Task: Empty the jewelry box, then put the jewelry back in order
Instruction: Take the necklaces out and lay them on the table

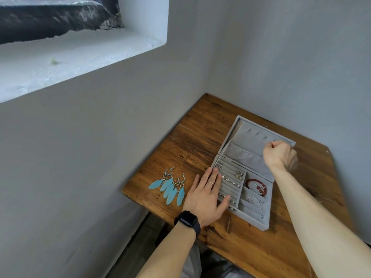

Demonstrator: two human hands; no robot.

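- Left hand (204, 194): flat, fingers straight and spread, lying on the left edge of the open grey jewelry box (259, 222); holds nothing. Ring (210, 183) on one finger, black watch (187, 221) on the wrist.
- Right hand (279, 154): arm stretched forward, fingers curled tight at the lid (249, 141), by its right end; cannot tell if they pinch anything.
- Box sits on the wooden table (200, 125); red bead bracelet (257, 186) inside.
- Blue feather earrings (170, 187) lie on the table, left of the box.
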